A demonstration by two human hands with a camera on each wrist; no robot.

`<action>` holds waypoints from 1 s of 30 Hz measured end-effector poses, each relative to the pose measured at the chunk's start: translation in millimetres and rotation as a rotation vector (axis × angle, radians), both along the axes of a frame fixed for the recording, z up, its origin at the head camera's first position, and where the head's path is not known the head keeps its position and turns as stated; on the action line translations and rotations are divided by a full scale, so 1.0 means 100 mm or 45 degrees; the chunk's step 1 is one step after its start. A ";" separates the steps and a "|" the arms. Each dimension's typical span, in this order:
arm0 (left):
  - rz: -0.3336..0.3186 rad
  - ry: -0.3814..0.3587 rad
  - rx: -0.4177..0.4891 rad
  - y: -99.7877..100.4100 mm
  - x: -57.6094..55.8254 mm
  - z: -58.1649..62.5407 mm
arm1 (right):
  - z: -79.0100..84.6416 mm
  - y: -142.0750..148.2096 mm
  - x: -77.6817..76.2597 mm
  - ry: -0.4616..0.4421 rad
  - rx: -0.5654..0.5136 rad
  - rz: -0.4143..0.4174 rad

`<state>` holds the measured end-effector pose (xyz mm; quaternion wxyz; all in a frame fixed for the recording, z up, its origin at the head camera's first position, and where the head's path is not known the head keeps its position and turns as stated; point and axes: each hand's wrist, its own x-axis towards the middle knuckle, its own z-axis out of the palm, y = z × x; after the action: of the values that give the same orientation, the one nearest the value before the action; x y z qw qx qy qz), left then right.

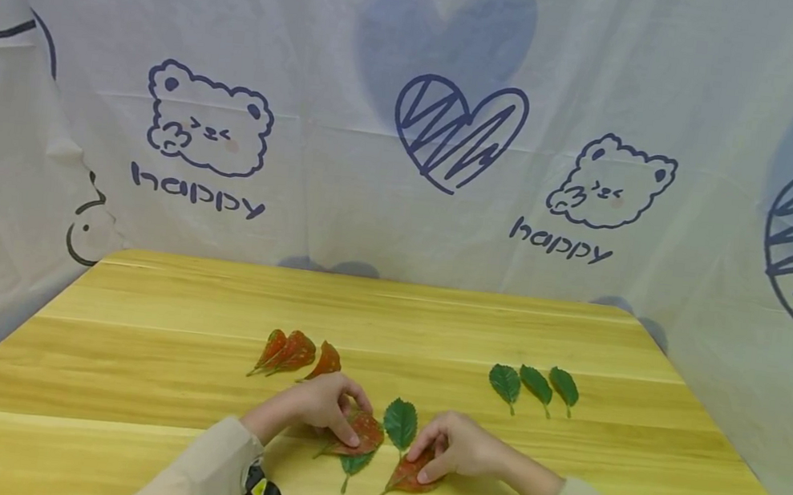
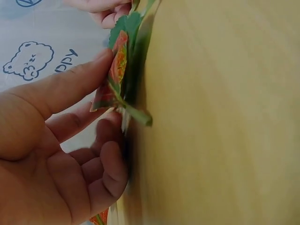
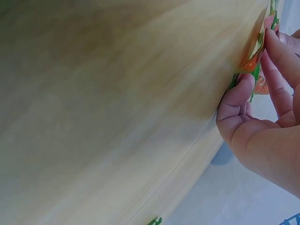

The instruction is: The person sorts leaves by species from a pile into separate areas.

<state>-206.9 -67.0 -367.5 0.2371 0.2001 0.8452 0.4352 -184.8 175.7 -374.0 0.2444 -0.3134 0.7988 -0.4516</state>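
Near the front middle of the table, my left hand pinches a red leaf between thumb and fingers. Partly covered by that leaf is a green leaf, its stem pointing toward me. In the left wrist view the red leaf is seen nearly edge-on, close to the wood. My right hand holds another red leaf by its right side, thumb on top, low over the table. Just behind it lies a green leaf with a toothed edge. The right wrist view shows the right hand with its fingertips at the tabletop.
Three red leaves lie at the back left, two of them overlapping. At the back right, three green leaves form a row. The wooden table meets a printed white cloth behind it.
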 end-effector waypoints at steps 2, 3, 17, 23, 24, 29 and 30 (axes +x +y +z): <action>-0.012 0.024 0.009 0.00 0.00 0.00 | 0.00 0.02 -0.01 0.036 -0.025 0.052; -0.017 0.032 0.018 0.00 0.00 0.00 | 0.00 0.02 -0.01 0.039 -0.031 0.059; -0.010 0.168 0.072 -0.01 0.00 0.00 | -0.01 -0.02 0.00 0.016 0.003 -0.019; 0.012 0.151 0.136 -0.05 0.02 0.02 | -0.03 -0.01 0.00 0.031 0.014 -0.025; 0.014 0.144 0.150 -0.06 0.02 0.03 | -0.03 -0.01 0.00 0.032 0.021 -0.028; 0.032 0.113 0.186 -0.13 0.04 0.07 | -0.03 -0.01 0.01 0.036 0.045 -0.040; 0.036 0.115 0.182 -0.15 0.04 0.07 | -0.03 -0.01 0.01 0.036 0.048 -0.041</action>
<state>-202.5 -82.0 -360.3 0.1779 0.2240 0.8245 0.4882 -184.0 175.1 -376.6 0.2317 -0.3019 0.8156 -0.4359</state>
